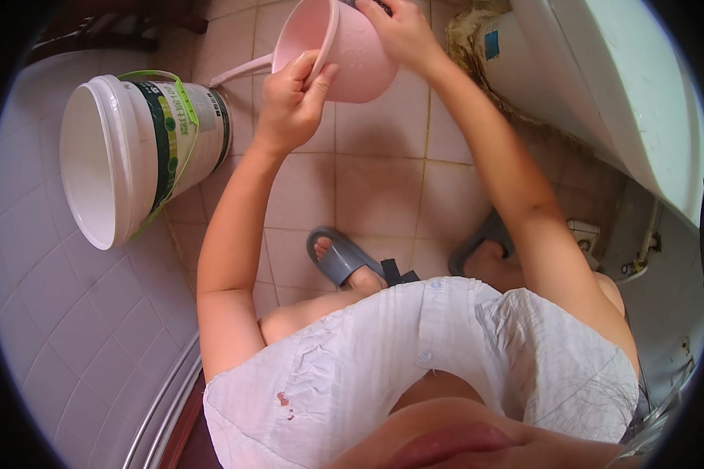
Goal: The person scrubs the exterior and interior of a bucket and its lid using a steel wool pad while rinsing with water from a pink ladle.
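Observation:
A pink plastic scoop [350, 55] with a long handle pointing left is held up over the tiled floor. My left hand [293, 98] grips its near rim, thumb and fingers pinching the edge. My right hand [399, 31] holds the far side near the top of the view. The inside of the scoop is turned away, so its contents are hidden.
A white plastic bucket [125, 156] with a green handle stands by the left tiled wall, its inside empty as far as I see. A white toilet [618, 86] is at the right. My feet in grey slippers [343, 258] rest on the pinkish tiles [375, 187].

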### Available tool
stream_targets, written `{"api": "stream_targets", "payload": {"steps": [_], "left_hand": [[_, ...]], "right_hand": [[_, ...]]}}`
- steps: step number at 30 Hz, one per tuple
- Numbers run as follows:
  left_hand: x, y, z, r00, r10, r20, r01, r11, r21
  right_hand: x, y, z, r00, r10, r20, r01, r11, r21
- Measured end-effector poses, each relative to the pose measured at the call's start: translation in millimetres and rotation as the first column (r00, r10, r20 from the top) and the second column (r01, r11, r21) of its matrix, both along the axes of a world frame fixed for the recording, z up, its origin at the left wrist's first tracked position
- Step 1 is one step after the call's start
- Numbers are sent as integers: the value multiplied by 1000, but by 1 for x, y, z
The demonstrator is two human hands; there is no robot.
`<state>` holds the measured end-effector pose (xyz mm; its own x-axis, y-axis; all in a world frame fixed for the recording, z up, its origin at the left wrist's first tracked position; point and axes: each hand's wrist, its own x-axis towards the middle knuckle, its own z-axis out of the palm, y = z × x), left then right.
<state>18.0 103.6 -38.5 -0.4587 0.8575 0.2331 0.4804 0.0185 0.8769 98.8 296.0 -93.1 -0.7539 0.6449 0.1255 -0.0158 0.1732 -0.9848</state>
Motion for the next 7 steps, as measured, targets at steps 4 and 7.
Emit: {"api": "stream_targets", "payload": {"steps": [4,7], "left_hand": [[-3,-2,5,999,37,-11,-37,999,7],[-13,0,8,999,35,-33,-32,997,69]], "right_hand": [[7,-23,19,992,-118,42,106,970,217],[24,-54,44,982,-186,-19,185,954,237]]}}
